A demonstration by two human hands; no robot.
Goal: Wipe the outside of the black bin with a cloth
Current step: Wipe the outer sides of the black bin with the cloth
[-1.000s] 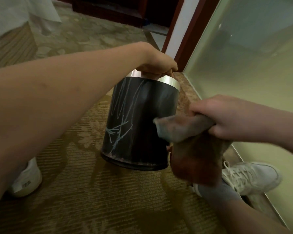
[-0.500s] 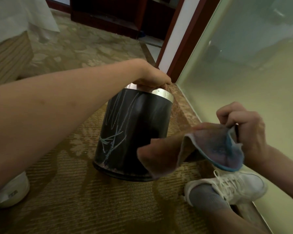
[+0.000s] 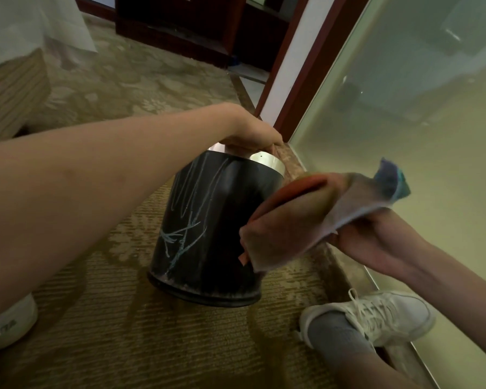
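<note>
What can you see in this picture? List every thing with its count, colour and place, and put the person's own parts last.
bin: one, black with a silver rim and pale scribbles, on the carpet, centre.
cloth: one, brown-orange with a blue corner, at the bin's right side.
carpet: one, olive-gold, patterned, across the floor.
glass panel: one, frosted, greenish, along the right.
door frame: one, dark red, top centre.
shoes: two, white, one lower right, one lower left.
sock: one, grey, in the lower right shoe.
left hand: one, grips the bin's rim from above.
right hand: one, holds the cloth.
</note>
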